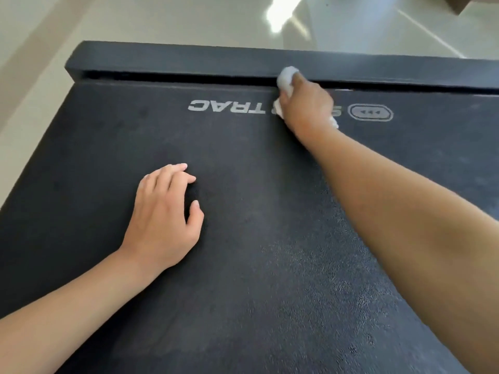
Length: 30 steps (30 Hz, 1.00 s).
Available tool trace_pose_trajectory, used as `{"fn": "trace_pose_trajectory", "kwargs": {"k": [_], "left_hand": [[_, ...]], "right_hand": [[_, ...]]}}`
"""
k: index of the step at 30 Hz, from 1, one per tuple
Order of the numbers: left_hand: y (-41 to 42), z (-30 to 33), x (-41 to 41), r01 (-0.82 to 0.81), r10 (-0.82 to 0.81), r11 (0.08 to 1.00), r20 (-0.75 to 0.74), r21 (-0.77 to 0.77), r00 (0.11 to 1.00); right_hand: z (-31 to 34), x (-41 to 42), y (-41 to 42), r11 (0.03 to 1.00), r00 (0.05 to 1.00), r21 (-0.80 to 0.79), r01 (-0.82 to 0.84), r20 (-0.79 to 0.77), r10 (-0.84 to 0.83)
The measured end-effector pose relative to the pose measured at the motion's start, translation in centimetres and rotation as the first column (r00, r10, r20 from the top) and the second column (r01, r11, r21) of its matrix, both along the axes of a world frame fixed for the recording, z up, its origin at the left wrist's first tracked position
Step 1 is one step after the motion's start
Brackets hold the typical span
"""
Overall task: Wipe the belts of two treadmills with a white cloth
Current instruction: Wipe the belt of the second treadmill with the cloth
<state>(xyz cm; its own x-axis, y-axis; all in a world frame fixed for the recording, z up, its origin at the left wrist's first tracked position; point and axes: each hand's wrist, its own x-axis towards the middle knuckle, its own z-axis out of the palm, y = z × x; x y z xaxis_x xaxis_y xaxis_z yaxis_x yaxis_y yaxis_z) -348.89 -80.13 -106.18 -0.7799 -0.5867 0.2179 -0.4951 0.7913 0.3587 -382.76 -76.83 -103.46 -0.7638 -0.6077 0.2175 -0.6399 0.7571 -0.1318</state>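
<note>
Where treadmill belt (243,211) meets rear end cap (189,59), right hand (305,109) grips bunched white cloth (286,76), pressing into gap, likely to lift trapped dust. Left hand (164,211) empty, fingers loosely curled, resting on belt, probably bracing reach.
</note>
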Motion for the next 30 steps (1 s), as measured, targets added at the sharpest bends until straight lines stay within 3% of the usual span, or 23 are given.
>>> {"fn": "trace_pose_trajectory", "kwargs": {"k": [4,7,9,12,13,15,17,20,23,25,27,30], "left_hand": [[-0.1,0.6,0.3,0.016,-0.015,0.999,-0.011,0.029,1.0],[-0.2,0.6,0.7,0.022,-0.02,0.999,-0.046,0.045,0.999],[-0.2,0.4,0.8,0.012,-0.01,0.999,-0.066,0.035,0.998],[-0.1,0.0,0.4,0.012,-0.011,1.0,-0.068,0.018,0.998],[-0.1,0.1,0.3,0.004,-0.004,1.0,-0.058,0.009,0.998],[-0.1,0.2,0.3,-0.005,0.005,1.0,-0.051,-0.002,0.999],[-0.1,0.3,0.3,0.0,0.0,1.0,-0.045,0.0,0.999],[-0.2,0.3,0.5,0.021,-0.021,1.0,-0.03,0.004,0.999],[-0.8,0.7,1.1,0.018,-0.002,0.986,-0.091,0.169,0.996],[-1.3,1.2,1.9,0.03,0.002,0.958,-0.111,0.286,0.994],[-1.5,1.7,3.3,0.076,-0.062,0.947,-0.055,0.311,0.997],[-1.0,1.5,6.7,0.131,-0.143,0.955,0.026,0.265,0.989]], "right_hand": [[1.0,13.5,-8.3,0.888,0.876,0.027,-0.459,0.179,0.448],[0.9,15.1,-6.9,0.739,0.729,0.029,-0.673,0.195,0.656],[0.4,9.9,-4.2,0.802,0.799,0.046,-0.596,0.129,0.587],[0.6,-1.1,2.9,0.992,0.988,0.004,-0.13,0.09,0.129],[1.0,-3.6,5.2,1.0,0.998,-0.011,0.027,0.065,-0.026],[1.2,-4.5,7.4,0.988,0.988,-0.041,0.148,0.058,-0.146],[1.5,-0.2,6.9,0.997,0.993,-0.007,0.073,0.096,-0.072],[0.8,10.5,5.6,0.962,0.95,-0.031,-0.27,0.155,0.271],[0.5,21.3,7.2,0.792,0.769,-0.037,-0.61,0.213,0.602],[0.3,22.1,8.1,0.705,0.677,-0.04,-0.708,0.242,0.695],[0.7,18.1,8.5,0.765,0.737,-0.001,-0.644,0.264,0.622],[1.0,7.1,10.1,0.968,0.958,0.002,-0.25,0.146,0.247]]}}
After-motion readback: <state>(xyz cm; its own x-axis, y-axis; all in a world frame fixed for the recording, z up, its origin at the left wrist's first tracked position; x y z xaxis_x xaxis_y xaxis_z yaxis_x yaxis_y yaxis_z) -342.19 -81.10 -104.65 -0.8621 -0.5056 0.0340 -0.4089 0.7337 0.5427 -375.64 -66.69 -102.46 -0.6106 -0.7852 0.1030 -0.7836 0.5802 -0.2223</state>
